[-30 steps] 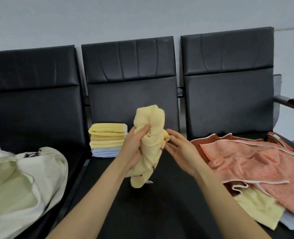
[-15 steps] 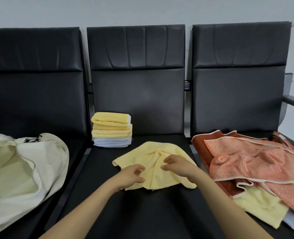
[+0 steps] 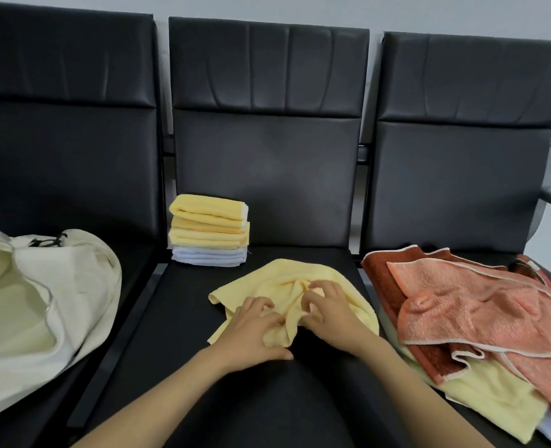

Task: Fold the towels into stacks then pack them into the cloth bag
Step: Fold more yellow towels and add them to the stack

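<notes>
Fingers of left hand (image 3: 251, 328) and right hand (image 3: 329, 313) curl, pinching a crumpled pale yellow terry towel (image 3: 284, 276) on the black padded seat (image 3: 177, 302). A folded yellow-and-white towel stack (image 3: 208, 234) sits behind.

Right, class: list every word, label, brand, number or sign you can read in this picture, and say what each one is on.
No text can be read anywhere.
The yellow towel, the folded stack, the cloth bag, the orange towels and the chairs are all plain, with no print or labels showing.
</notes>
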The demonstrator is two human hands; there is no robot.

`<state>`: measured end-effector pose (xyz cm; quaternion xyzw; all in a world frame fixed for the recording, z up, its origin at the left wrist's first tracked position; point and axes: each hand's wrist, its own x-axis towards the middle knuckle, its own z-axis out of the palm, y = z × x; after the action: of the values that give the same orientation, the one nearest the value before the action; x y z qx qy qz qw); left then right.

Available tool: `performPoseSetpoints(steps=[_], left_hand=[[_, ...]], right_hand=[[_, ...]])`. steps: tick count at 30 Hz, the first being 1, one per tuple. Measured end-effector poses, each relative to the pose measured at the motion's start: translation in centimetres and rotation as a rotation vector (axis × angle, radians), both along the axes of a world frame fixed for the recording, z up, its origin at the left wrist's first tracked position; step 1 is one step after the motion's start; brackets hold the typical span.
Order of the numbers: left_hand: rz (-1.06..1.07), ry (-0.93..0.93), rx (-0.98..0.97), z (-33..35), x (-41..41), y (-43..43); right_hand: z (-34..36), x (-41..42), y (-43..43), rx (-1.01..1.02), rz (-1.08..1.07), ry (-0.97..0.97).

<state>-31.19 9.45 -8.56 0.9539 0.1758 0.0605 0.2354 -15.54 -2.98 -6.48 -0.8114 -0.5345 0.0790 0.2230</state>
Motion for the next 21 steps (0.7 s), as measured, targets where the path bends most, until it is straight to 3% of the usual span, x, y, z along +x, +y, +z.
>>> performPoseSetpoints(steps=[3,5,8,13,15,18,21], left_hand=[[0.097,-0.089,-0.020,0.6,0.3,0.1],[0.197,-0.164,-0.222,1.5,0.4,0.2],[0.272,-0.328,-0.423,3.7,0.0,0.6],[0.179,-0.502,-0.269,7.5,-1.0,0.7],[0.197,-0.581,-0.323,8.1,-1.5,0.2],[0.229,-0.493,-0.393,8.1,-1.7,-0.4],[0.186,-0.144,-0.416,6.8,-1.6,0.0]], right_hand=[[2.5,-0.4,-0.2,0.227,0.040,0.313],[3.8,-0.6,-0.6,0.254,0.031,0.409],[4.0,-0.3,-1.2,0.233,-0.004,0.376],[5.6,0.2,-2.2,0.230,0.012,0.373],[6.7,0.2,-2.5,0.177,0.052,0.296],[6.9,-0.1,-2.7,-0.008,0.085,0.190],[5.4,-0.4,-2.9,-0.405,0.081,0.111]])
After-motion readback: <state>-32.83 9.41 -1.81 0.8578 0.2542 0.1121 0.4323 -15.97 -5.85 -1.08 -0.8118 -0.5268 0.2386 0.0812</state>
